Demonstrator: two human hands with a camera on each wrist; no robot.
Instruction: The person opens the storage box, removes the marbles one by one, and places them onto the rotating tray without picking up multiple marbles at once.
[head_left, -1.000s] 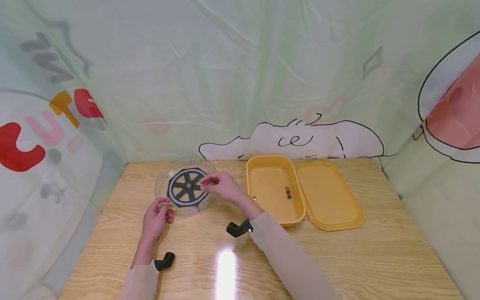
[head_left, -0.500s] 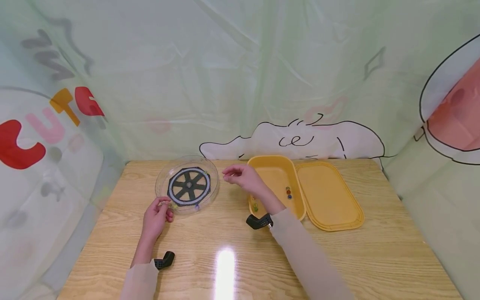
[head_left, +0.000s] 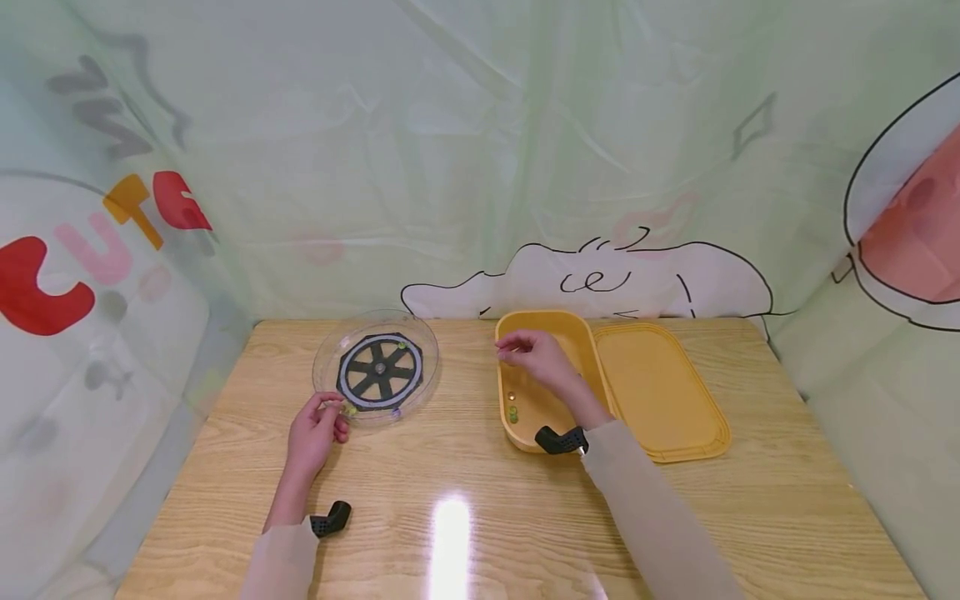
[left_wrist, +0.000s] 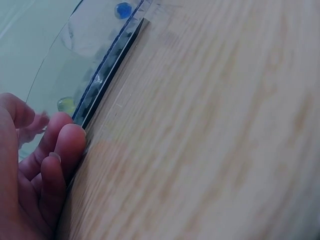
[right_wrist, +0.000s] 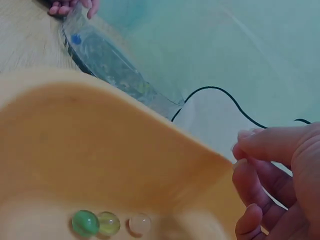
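My left hand [head_left: 313, 432] grips the near-left rim of a clear round dish [head_left: 429, 379], its fingertips [left_wrist: 70, 142] low against the outer wall. Beneath the dish's clear floor shows a black spoked wheel shape [head_left: 360, 367] with a pale ring. A green marble [head_left: 402, 345], a yellow marble [head_left: 350, 410] and a blue marble [head_left: 397, 412] lie in the dish. Over the yellow tub [head_left: 558, 322] hovers my right hand [head_left: 543, 358], loosely bent and holding nothing. Below it, a green marble [right_wrist: 85, 223], a yellowish marble [right_wrist: 108, 224] and a clear marble [right_wrist: 139, 225] lie in the tub.
A flat yellow lid [head_left: 660, 392] lies right of the tub on the wooden table [head_left: 390, 517]. Behind the table hangs a pale printed curtain [head_left: 450, 167]. The right forearm [head_left: 652, 500] covers part of the tub's front right.
The right hand has moved right from over the dish to over the tub, uncovering a green marble in the dish. The left hand stays at the rim.
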